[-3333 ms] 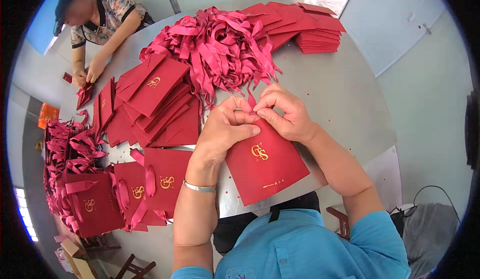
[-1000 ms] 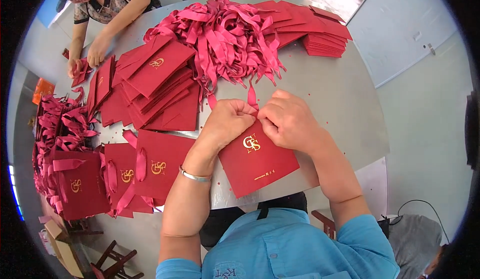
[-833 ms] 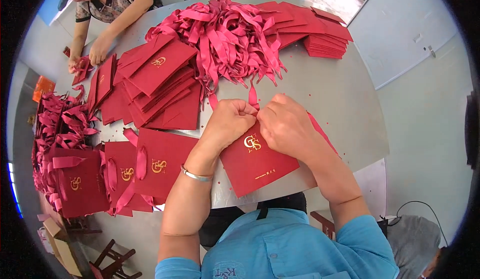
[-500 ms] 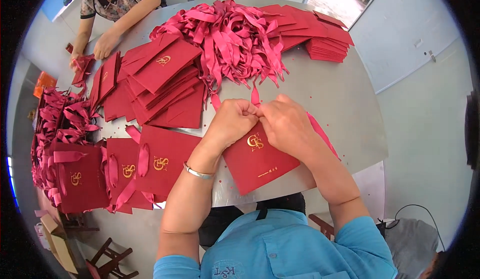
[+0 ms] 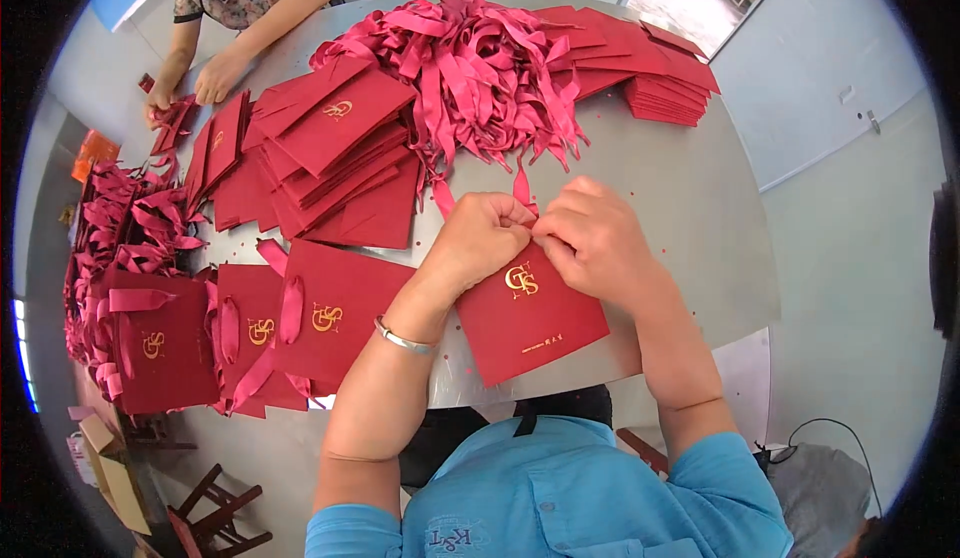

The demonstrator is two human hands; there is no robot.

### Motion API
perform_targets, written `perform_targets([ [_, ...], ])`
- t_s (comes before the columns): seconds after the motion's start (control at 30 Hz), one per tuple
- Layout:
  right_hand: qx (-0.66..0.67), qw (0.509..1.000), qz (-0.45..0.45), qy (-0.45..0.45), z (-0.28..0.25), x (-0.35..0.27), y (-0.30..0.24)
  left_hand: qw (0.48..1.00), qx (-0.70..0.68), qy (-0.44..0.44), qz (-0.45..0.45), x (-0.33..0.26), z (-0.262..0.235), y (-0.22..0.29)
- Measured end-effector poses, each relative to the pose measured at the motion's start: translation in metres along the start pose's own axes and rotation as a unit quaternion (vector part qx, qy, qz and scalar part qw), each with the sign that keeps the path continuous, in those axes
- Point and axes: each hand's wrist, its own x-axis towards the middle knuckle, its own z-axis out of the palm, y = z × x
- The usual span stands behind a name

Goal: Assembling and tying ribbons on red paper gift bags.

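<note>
One red bag [image 5: 530, 323] extends bodyward from left grip [image 5: 475, 243] and right grip [image 5: 592, 243], both pinched closed at its top edge.

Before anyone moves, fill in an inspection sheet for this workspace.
Surface: grey table, partly covered.
Job's things: red bag, pink ribbon at its top edge; ribbon pile and bag stacks beyond.
Clutter: small red specks scattered on the table.
Left hand: pinches the bag's top edge.
Right hand: curled at the same edge, exact grip hidden.
Cables: one black cable at right, off the table.
Surroundings: co-worker at far left, pale door at far right.
</note>
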Motion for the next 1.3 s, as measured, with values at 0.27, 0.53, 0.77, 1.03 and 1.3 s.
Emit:
perform_targets([
  [0.27, 0.098, 0.993, 0.062, 0.008, -0.018, 0.003, 0.007, 1.000, 0.005, -0.011, 0.028, -0.003, 0.002, 0.003],
  [0.53, 0.366, 0.839, 0.391, -0.098, -0.024, -0.004, 0.017, 0.975, 0.192, 0.008, 0.116, -0.017, 0.017, 0.021],
  [0.77, 0.332, 0.844, 0.339, -0.250, -0.035, -0.001, 0.019, 0.958, 0.245, -0.036, 0.142, -0.026, 0.021, 0.028],
  [1.03, 0.286, 0.859, 0.280, -0.319, -0.035, -0.010, 0.022, 0.922, 0.315, -0.037, 0.223, -0.033, 0.036, 0.035],
  [1.3, 0.440, 0.789, 0.240, -0.357, -0.024, -0.018, 0.044, 0.908, 0.342, -0.043, 0.237, -0.039, 0.044, 0.041],
])
